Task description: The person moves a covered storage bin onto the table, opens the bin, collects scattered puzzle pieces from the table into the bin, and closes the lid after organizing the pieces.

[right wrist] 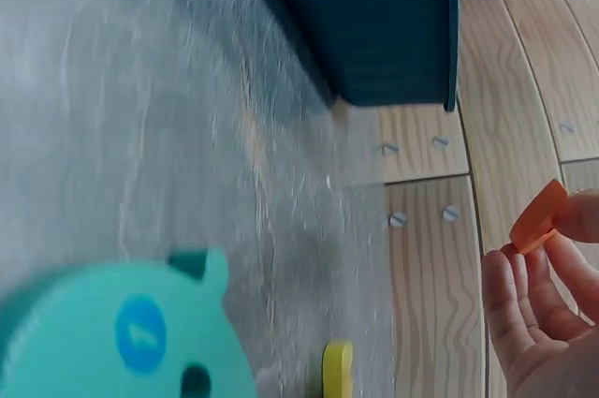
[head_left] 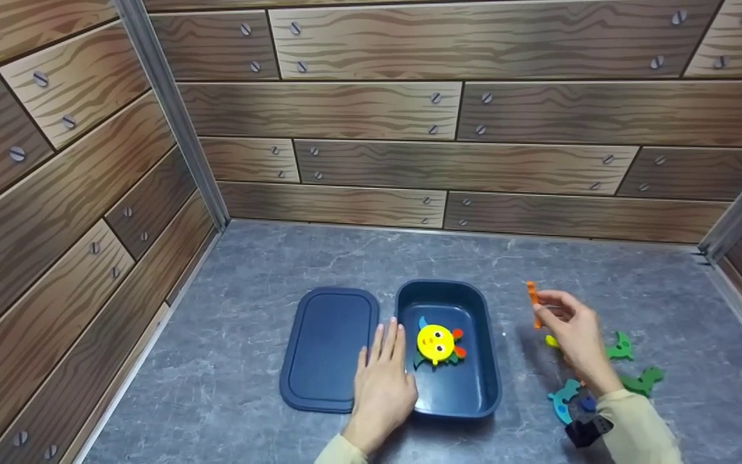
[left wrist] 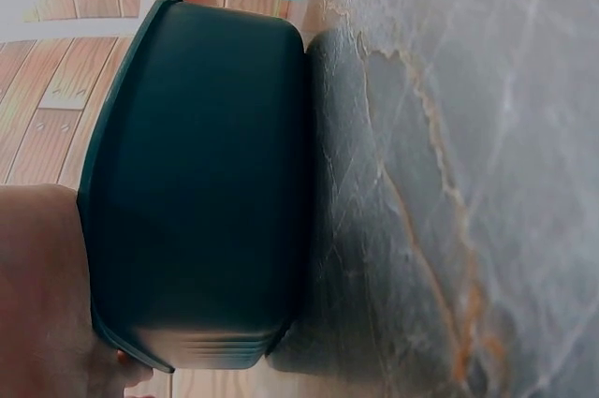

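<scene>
An orange flat piece (head_left: 534, 304) is pinched between the thumb and fingers of my right hand (head_left: 574, 338), held up to the right of the dark blue box (head_left: 494, 386). That piece (right wrist: 539, 217) also shows in the right wrist view, seen partly edge-on. My left hand (head_left: 384, 386) lies with fingers straight at the box's left rim, partly over the lid (head_left: 326, 348). Inside the box is a yellow round piece with a face (head_left: 436, 343), with red, blue and dark green parts around it. In the left wrist view the box's side (left wrist: 201, 173) fills the middle.
Several animal-shaped pieces lie right of the box: a teal one (head_left: 562, 401), a green curved one (head_left: 620, 347) and a darker green one (head_left: 645, 381). A yellow piece (right wrist: 338, 370) lies near them. Wood-patterned walls (head_left: 371, 109) stand at the back and sides.
</scene>
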### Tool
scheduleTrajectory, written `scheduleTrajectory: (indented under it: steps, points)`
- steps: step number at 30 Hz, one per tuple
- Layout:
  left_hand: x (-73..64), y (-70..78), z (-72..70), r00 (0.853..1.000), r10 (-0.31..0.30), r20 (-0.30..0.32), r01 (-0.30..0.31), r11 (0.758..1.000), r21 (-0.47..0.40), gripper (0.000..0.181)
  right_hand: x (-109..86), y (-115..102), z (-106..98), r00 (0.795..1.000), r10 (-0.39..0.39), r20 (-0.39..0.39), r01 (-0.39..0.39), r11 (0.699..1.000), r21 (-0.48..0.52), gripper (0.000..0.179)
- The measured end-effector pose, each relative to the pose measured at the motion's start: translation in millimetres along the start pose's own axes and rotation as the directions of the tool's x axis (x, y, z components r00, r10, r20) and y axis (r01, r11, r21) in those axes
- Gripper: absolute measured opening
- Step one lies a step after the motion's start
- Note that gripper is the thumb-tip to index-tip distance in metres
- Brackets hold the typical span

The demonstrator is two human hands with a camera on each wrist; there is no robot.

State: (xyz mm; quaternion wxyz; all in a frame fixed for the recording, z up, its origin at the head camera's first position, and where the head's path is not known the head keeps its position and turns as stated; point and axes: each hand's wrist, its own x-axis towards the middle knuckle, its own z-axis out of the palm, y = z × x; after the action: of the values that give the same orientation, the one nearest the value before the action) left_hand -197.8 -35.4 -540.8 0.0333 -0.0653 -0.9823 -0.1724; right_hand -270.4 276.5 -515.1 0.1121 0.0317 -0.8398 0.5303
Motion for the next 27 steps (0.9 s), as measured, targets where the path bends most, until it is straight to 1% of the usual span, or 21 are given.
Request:
scheduleTrajectory:
  steps: [4,12,16,19,23,27]
  points:
    - [-0.6,0.1,-0.6,1.000,0.000,0.000,0.000,1.000,-0.005,0.070,-2.6,-4.1,6.7,1.000,-0.022,-0.016,0.022,0.999,0.028,0.039]
    - [0.9,-0.1,-1.0,1.000,-0.014,0.022,0.014,1.000,-0.001,0.071,-7.9,-17.6,20.6,0.997,-0.080,-0.013,0.081,0.989,0.122,0.031]
    - [1.2,-0.6,-0.5,1.000,-0.008,0.012,0.008,1.000,0.001,0.071,-9.4,-25.8,26.4,0.994,-0.113,-0.009,0.113,0.987,0.114,0.028]
    - [1.0,-0.9,-0.5,1.000,0.006,-0.007,-0.006,1.000,-0.007,0.070,-9.8,-31.7,31.1,0.990,-0.141,-0.004,0.141,0.985,0.104,0.027]
    - [0.5,-1.3,-0.2,1.000,0.015,-0.021,-0.015,1.000,-0.017,0.070,-11.2,-38.4,38.2,0.986,-0.166,0.017,0.163,0.982,0.096,0.024]
    - [0.2,-1.4,0.2,1.000,0.007,-0.008,-0.007,1.000,-0.019,0.070,-13.9,-43.1,45.4,0.980,-0.194,0.043,0.192,0.980,0.051,0.023]
